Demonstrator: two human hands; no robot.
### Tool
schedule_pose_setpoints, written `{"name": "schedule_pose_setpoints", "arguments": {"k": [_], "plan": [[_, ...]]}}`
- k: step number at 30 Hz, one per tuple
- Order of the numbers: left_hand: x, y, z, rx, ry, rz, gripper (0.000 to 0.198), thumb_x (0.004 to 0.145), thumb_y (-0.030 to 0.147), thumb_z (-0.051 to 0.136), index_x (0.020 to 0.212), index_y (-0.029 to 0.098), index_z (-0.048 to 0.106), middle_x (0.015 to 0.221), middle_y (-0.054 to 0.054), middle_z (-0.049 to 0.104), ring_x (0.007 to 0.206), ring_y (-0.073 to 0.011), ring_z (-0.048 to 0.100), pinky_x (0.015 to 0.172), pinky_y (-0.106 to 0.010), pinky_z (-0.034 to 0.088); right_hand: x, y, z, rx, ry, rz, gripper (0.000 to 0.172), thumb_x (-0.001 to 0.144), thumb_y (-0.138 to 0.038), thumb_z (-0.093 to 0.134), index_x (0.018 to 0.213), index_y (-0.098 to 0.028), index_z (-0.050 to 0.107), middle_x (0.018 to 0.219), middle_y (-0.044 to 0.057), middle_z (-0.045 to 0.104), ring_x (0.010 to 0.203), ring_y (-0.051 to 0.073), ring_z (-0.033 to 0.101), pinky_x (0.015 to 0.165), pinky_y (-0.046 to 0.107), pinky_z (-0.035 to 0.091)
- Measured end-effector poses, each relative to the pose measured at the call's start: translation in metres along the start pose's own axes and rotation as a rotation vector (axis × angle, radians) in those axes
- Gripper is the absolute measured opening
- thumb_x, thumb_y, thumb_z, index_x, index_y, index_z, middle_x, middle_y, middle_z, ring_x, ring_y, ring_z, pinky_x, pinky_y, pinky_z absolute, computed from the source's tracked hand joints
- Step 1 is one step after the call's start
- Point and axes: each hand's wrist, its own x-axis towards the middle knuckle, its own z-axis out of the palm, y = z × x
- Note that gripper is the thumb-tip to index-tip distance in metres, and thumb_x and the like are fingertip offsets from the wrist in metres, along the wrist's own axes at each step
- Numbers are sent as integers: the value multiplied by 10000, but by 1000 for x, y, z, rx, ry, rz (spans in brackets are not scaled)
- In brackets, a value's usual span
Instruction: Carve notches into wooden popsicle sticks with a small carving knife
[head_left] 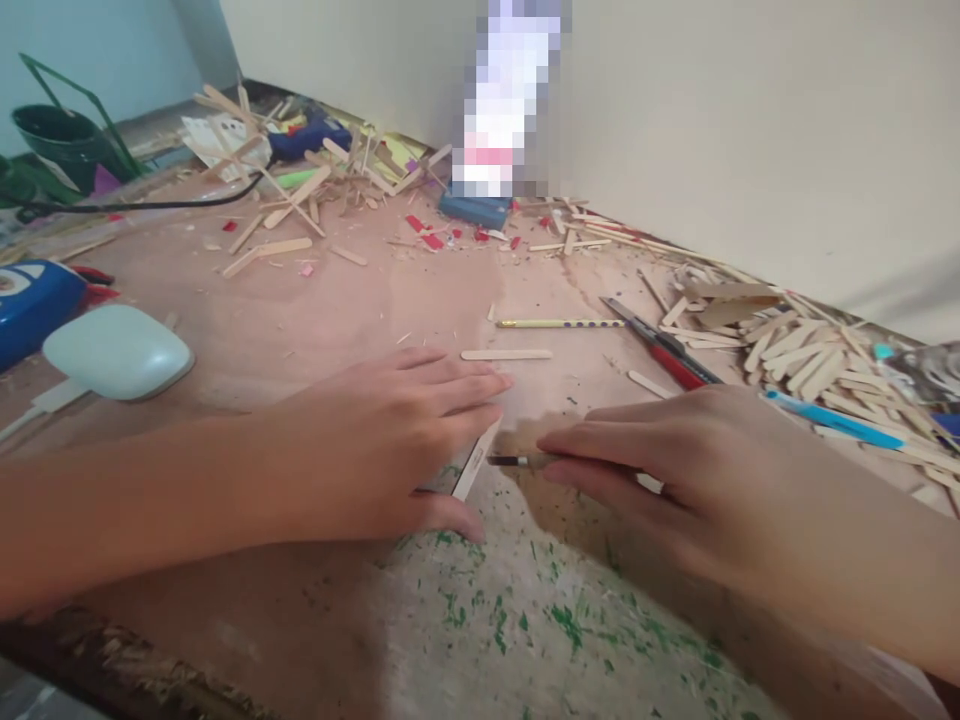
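Lying on the worktable, a short pale craft stick [477,462] is pinned between the index finger and thumb of my left hand [405,425]. That hand's other fingers stretch out flat over the table, and part of the stick is hidden under it. My right hand [675,465] is closed in a pinch around a slim tool [513,461] with a dark tip and a silver collar. Its tip is right beside the stick's right edge; whether it touches, I cannot tell. Most of its handle is hidden by my fingers. Another craft stick [506,355] lies just beyond my left fingertips.
A pencil [562,324] and a red-and-black utility knife [660,345] lie ahead. Many craft sticks [810,350] heap at right, with a blue pen [836,418]. A white charging case [116,350] sits left. A blurred upright screen [502,100] stands at the back by a glue gun [311,138].
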Motion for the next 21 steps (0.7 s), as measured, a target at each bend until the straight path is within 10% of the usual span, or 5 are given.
{"name": "schedule_pose_setpoints", "arguments": {"k": [12,15,21], "plan": [[33,-12,-50,-223,144,-139,328,1096,391,556,1232,236,810,1421,-51,759,1318,-262,705,1169,-437,521,-14,-3,-11,-172,34,-91,251,1059,-289,655,1278,-314,776,1427,62,713,1332,282,656,1133,477,490],[62,-20,-63,-239,291,-189,292,1058,320,561,1103,229,835,1262,-42,820,1202,-248,754,1076,-393,577,2,-32,-19,-347,253,-144,590,1025,-538,691,1481,-167,654,1619,214,554,1542,418,454,1246,611,385],[133,-55,-93,-287,590,-311,297,1082,415,666,1185,144,730,1159,-79,767,1055,-225,750,968,-439,636,37,-116,-18,-496,633,-177,363,1144,-401,466,1014,-201,740,1040,56,768,1063,259,654,939,445,505]]}}
